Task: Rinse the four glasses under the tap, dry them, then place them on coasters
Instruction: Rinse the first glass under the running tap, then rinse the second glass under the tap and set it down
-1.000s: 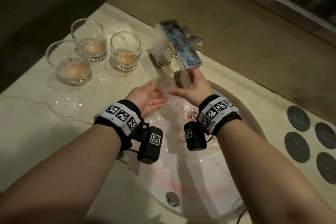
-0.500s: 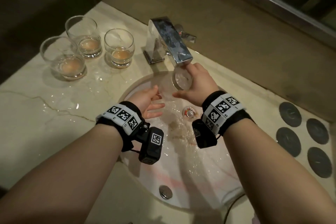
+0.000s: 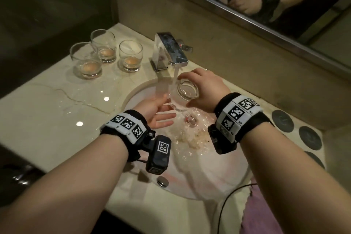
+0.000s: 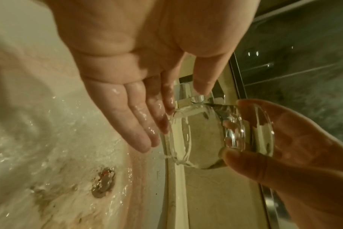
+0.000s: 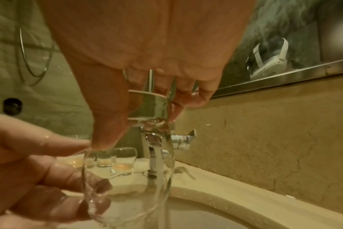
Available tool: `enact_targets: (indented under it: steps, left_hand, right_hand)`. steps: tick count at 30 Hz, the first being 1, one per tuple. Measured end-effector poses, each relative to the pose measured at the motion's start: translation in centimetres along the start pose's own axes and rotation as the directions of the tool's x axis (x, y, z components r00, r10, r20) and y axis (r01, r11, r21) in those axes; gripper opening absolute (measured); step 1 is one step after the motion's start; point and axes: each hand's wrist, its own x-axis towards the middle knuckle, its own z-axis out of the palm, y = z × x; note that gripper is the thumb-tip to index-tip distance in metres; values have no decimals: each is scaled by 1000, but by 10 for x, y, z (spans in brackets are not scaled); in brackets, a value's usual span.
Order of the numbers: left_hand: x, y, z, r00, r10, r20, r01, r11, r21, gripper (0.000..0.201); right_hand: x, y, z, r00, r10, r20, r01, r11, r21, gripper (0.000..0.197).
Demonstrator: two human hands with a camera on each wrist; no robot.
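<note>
Head view, reading from the far left corner of the counter: three glasses wait there upright with a peach residue in their bottoms, close together and well apart from the basin. Next comes the tap, running a stream into the basin. The left hand sits palm up under that stream, fingers straight, together and wet, gripping nothing, their tips just at the mouth of the fourth glass. The right hand holds this glass by its heavy base, thumb on one side and fingers curled round the other, tipped on its side with the mouth turned toward the stream. Four dark coasters lie along the right edge of the counter, bare.

To rinse well, I'd say the mouth should tip fully into the stream and turn slowly, the left fingers wiping the rim, then drain downward before drying. Wet glass slips, so the right grip should stay firm. Both forearms reach in level from the near edge.
</note>
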Motion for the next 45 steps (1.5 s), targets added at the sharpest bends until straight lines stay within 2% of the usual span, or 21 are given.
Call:
enact_targets:
  steps: [4,8,12,13,15,16,17,19,20,22,25,27,29,32,37,45]
  left_hand:
    - [-26,2,-12,998,18,59,-9,988,-152,19]
    - [-54,22,-34,990,135,49,-118,958,-262,11]
    - [-79,48,-69,972,235,-22,-235,958,-167,14]
    - [-84,55,-81,964,262,-40,-265,959,-103,16]
    - [-95,68,-104,939,335,-74,-324,937,133,18]
    - [-101,73,-116,917,391,-83,-353,890,289,19]
    - [-105,78,-127,886,456,-84,-369,804,466,19]
    - [-112,84,-148,819,572,-48,-316,519,794,13]
    - [-115,86,-157,801,599,-18,-261,375,890,12]
    - [-117,90,-174,802,597,41,-186,184,965,11]
    - [-116,94,-194,813,575,88,-134,39,990,5]
    - [-111,96,-206,817,568,100,-100,-31,995,11]
    - [-106,97,-217,819,566,92,-83,-40,996,13]
    - [-95,100,-227,837,539,94,-78,-51,996,12]
    - [-80,101,-230,823,566,50,-66,9,998,12]
    - [-68,109,-221,850,522,-72,45,64,997,12]
  right_hand:
    - [-7,-17,-4,998,-4,-63,17,976,219,76]
    - [-4,-44,-1,992,-8,-122,54,923,382,72]
    - [5,-85,12,991,29,-129,36,877,479,67]
    - [8,-96,16,990,36,-134,36,868,495,66]
    - [12,-115,24,987,74,-145,13,854,520,64]
    - [14,-122,26,982,108,-156,-8,845,535,62]
    - [15,-128,27,973,155,-170,-32,824,566,60]
    - [14,-138,29,934,282,-217,-72,747,661,52]
    - [13,-142,32,901,355,-251,-85,709,700,48]
    - [11,-145,38,810,501,-306,-131,663,737,38]
    - [11,-147,53,660,696,-283,-241,552,798,29]
    - [13,-150,64,598,766,-238,-287,482,828,26]
    - [17,-155,73,588,781,-209,-323,464,825,23]
    - [25,-160,82,602,782,-159,-357,442,823,19]
    - [45,-157,83,662,738,-127,-364,465,807,16]
    - [58,-142,85,718,690,-89,-370,486,792,9]
